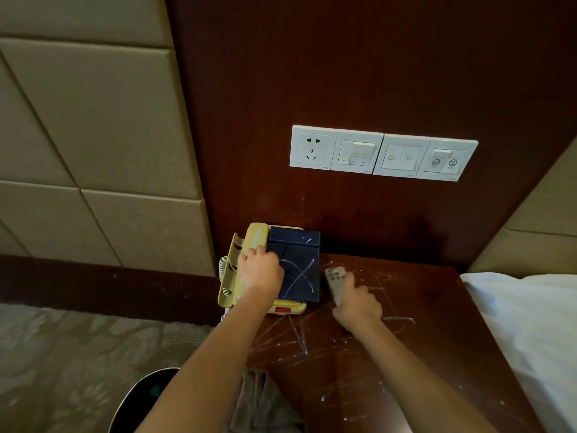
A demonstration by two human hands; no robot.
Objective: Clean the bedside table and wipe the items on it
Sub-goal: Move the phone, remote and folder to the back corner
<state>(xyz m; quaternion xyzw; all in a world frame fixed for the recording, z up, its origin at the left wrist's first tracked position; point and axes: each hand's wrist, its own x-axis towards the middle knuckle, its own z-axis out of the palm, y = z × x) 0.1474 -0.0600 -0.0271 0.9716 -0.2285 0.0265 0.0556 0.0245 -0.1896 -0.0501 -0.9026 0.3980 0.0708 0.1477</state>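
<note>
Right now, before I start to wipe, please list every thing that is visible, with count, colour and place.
bedside table: one, red-brown with white scribbles, centre right
telephone: one, pale yellow, table's far left corner
folder: one, dark blue, white scribble, on the telephone
remote control: one, grey, in the right hand
cloth: one, grey-brown, table's near edge
switch panel: one, white, above the table
bed sheet: one, white, right edge
padded panels: several, beige, upper left
left hand: one, on the telephone
right hand: one, holds the remote control

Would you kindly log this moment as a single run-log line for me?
left hand: on telephone | right hand: holds remote | table: white streaks | cloth: near edge, untouched
</note>
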